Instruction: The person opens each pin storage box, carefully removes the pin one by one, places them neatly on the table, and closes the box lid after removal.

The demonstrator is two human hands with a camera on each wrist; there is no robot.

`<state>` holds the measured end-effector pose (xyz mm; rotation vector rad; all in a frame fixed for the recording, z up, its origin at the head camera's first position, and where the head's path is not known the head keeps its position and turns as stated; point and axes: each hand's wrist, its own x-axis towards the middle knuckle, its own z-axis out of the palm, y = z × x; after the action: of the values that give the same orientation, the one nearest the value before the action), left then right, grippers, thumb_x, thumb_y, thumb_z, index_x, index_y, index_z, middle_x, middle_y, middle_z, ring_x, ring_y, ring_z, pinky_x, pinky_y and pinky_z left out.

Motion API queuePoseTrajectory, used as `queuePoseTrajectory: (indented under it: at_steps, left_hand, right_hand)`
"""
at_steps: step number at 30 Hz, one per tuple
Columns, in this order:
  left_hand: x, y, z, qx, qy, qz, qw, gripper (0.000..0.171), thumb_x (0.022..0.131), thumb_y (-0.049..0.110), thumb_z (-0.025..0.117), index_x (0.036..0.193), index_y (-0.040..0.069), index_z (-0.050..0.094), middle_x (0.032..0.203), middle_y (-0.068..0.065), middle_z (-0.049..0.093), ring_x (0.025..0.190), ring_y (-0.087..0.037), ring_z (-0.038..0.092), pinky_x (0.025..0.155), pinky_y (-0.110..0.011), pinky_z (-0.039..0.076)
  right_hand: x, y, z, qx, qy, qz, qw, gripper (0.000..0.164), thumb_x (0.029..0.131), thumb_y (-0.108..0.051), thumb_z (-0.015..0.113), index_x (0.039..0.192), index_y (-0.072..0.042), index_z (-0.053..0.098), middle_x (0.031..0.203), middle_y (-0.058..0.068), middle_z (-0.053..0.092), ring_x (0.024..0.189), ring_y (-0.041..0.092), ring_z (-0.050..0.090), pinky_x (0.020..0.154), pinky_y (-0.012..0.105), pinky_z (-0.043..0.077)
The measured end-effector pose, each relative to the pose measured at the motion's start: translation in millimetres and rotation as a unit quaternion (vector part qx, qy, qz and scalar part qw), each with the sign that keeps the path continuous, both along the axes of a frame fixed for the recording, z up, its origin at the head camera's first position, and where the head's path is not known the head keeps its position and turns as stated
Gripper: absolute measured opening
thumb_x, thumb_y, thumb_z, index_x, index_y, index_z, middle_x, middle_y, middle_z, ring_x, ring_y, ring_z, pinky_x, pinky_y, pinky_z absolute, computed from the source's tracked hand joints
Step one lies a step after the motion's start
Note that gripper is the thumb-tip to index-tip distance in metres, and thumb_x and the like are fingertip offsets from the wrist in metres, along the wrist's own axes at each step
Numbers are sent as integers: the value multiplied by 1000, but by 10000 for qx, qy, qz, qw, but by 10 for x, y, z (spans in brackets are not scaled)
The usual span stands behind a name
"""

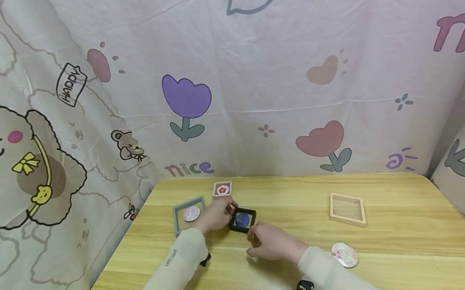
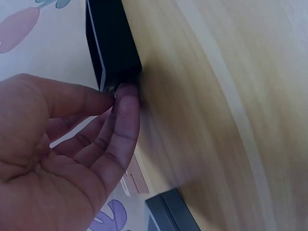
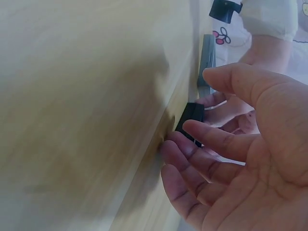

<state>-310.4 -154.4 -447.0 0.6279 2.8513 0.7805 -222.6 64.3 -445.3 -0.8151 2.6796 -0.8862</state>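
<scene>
A small square black frame (image 1: 238, 230) lies on the table with a round blue badge (image 1: 242, 219) showing inside it. My left hand (image 1: 218, 213) is at the frame's left side. In the left wrist view, its thumb and fingertips pinch a corner of the black frame (image 2: 113, 43). To the right of the frame, my right hand (image 1: 273, 241) hovers close with its fingers loosely spread and nothing held. The right wrist view shows the right hand's fingers (image 3: 211, 171) near the black frame (image 3: 192, 115); whether one touches it, I cannot tell.
Left of the hands lies a grey frame (image 1: 176, 220) with a pale round badge (image 1: 191, 213). Behind stands a pinkish frame (image 1: 214, 189) with a red-flower badge (image 1: 223, 190). On the right are a light wooden frame (image 1: 347, 221) and a loose round badge (image 1: 345, 255).
</scene>
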Motion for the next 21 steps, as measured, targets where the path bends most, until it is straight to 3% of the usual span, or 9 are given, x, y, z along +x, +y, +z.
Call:
queuePoseTrajectory:
  at_steps: [13, 21]
  left_hand:
    - [155, 49, 24, 33, -270, -274, 9993, 30, 95, -2, 66, 123, 6, 72, 92, -3, 69, 82, -14, 61, 77, -32, 56]
    - [279, 49, 13, 343, -545, -343, 9973, 28, 91, -5, 65, 116, 6, 72, 80, 0, 67, 69, -12, 59, 63, -25, 50]
  right_hand:
    - [41, 226, 29, -46, -200, -112, 9997, 40, 89, -26, 84, 114, 3, 74, 97, 6, 69, 85, 16, 63, 78, 33, 60]
    - [19, 405, 47, -72, -326, -413, 9986, 35, 88, -25, 84, 108, 2, 72, 92, 4, 65, 81, 16, 57, 71, 31, 56]
